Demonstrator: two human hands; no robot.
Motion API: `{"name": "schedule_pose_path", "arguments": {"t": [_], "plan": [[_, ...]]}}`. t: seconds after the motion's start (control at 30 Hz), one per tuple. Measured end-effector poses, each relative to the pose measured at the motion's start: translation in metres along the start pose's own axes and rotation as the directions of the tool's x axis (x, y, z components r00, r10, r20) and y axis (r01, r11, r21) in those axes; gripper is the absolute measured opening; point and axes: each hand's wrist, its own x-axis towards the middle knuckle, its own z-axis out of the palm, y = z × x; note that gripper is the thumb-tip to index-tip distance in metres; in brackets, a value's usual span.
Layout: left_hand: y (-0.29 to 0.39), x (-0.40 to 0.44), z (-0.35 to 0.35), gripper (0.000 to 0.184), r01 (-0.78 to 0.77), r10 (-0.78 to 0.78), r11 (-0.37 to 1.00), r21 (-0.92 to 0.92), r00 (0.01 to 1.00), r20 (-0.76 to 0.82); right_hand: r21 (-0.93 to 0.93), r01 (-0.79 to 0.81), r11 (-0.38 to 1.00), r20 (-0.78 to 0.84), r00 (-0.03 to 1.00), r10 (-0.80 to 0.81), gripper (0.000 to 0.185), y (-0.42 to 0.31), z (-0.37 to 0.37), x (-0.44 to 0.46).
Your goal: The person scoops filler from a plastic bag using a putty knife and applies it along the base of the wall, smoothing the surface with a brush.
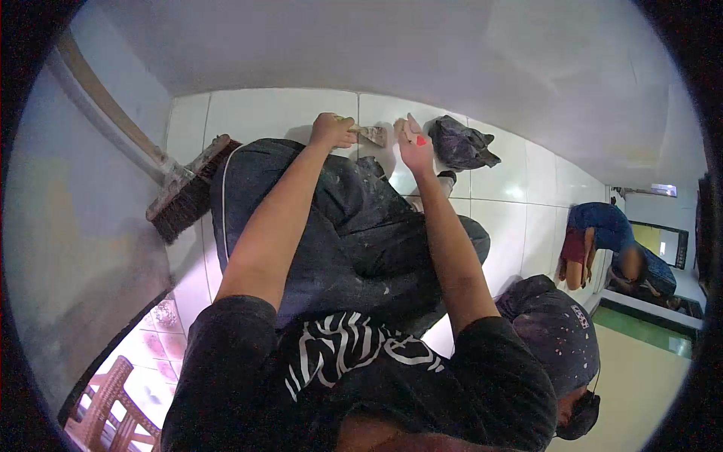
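Note:
My left hand (331, 131) is closed around the handle of a putty knife (371, 135), whose stained flat blade points right toward my other hand. My right hand (416, 151), with a red mark on its back, is bent just above the floor. A thin pale edge (413, 121) shows at its fingers, but I cannot make out what it is. Right beside this hand a crumpled black plastic bag (461, 143) lies on the white tiles. My legs in dark dusty trousers (354, 233) are folded below both hands.
The white tiled floor (279, 109) meets a grey wall (392, 45) ahead. A dark-bristled broom (192, 184) leans at the left. Close on my right is a person in a black cap (553, 331); another person in blue (602, 226) bends farther off. A brown stool (109, 407) stands lower left.

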Motion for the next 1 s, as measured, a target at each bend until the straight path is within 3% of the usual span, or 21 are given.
{"name": "schedule_pose_path", "arguments": {"t": [0.07,0.1,0.23,0.33,0.37,0.47,0.63,0.73,0.77,0.87,0.9,1.0], "plan": [[-0.004,0.004,0.0,0.033,-0.004,0.004,1.0,-0.008,1.0,0.018,-0.117,0.05,0.992,0.004,0.999,-0.05,0.042,-0.011,-0.002,-0.005],[-0.002,0.002,-0.001,0.032,-0.012,0.012,1.0,-0.003,0.999,0.033,-0.301,-0.147,0.942,0.11,0.976,0.188,0.046,-0.016,-0.003,0.0],[0.003,-0.005,0.0,0.03,-0.017,0.016,1.0,0.024,0.999,0.029,-0.41,0.008,0.912,0.208,0.974,0.085,0.056,-0.035,0.0,-0.006],[-0.001,-0.002,0.0,0.031,-0.022,0.023,1.0,-0.02,0.999,0.027,-0.493,-0.028,0.87,0.233,0.959,0.162,0.057,-0.031,0.003,-0.005],[-0.002,0.001,-0.001,0.031,-0.012,0.012,1.0,-0.001,0.999,0.031,-0.402,0.011,0.916,0.203,0.976,0.077,0.059,-0.028,0.0,-0.008],[0.0,0.001,-0.002,0.031,0.004,-0.005,0.999,0.038,1.0,0.021,-0.135,-0.229,0.964,0.117,0.962,0.245,0.056,-0.026,-0.001,-0.005],[0.013,-0.018,0.003,0.031,-0.02,0.022,0.998,0.055,0.999,-0.03,-0.429,-0.073,0.9,0.185,0.969,0.167,0.053,-0.023,-0.007,0.0],[0.008,-0.011,0.0,0.032,-0.02,0.022,0.997,0.078,1.0,-0.02,-0.407,0.163,0.899,0.173,0.98,-0.1,0.053,-0.029,-0.001,-0.009],[0.005,-0.008,-0.003,0.032,-0.007,0.007,0.999,0.036,1.0,0.003,-0.413,0.029,0.91,0.258,0.962,0.087,0.051,-0.033,-0.005,-0.008],[0.002,-0.004,-0.003,0.032,-0.001,0.002,1.0,-0.023,0.999,0.038,-0.455,0.05,0.889,0.284,0.954,0.092,0.051,-0.046,-0.004,-0.011],[0.004,-0.008,-0.002,0.032,-0.018,0.018,1.0,0.003,1.0,0.023,-0.403,-0.046,0.914,0.271,0.948,0.167,0.053,-0.048,-0.004,-0.011],[0.007,-0.012,-0.001,0.031,-0.031,0.031,0.999,0.032,0.999,-0.017,-0.209,-0.037,0.977,0.137,0.988,0.067,0.053,-0.033,-0.002,-0.008]]}}
